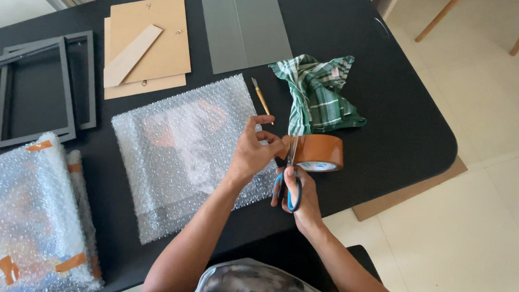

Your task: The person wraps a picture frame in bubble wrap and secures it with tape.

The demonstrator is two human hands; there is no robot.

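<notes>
My left hand [253, 148] pinches the loose end of brown tape pulled from a brown tape roll [317, 151] lying on the black table [376, 109]. My right hand [302, 194] grips blue-handled scissors [289, 184], their blades pointing up at the tape strip between hand and roll. Both hands hover at the right edge of a bubble-wrapped flat package [189, 149] lying on the table.
A green plaid cloth [318, 93] and a pencil-like tool [261, 97] lie behind the roll. Grey sheets [245, 26], brown backing boards [149, 38] and dark picture frames [39, 90] sit further back. Taped bubble-wrapped parcels [5, 217] rest at front left.
</notes>
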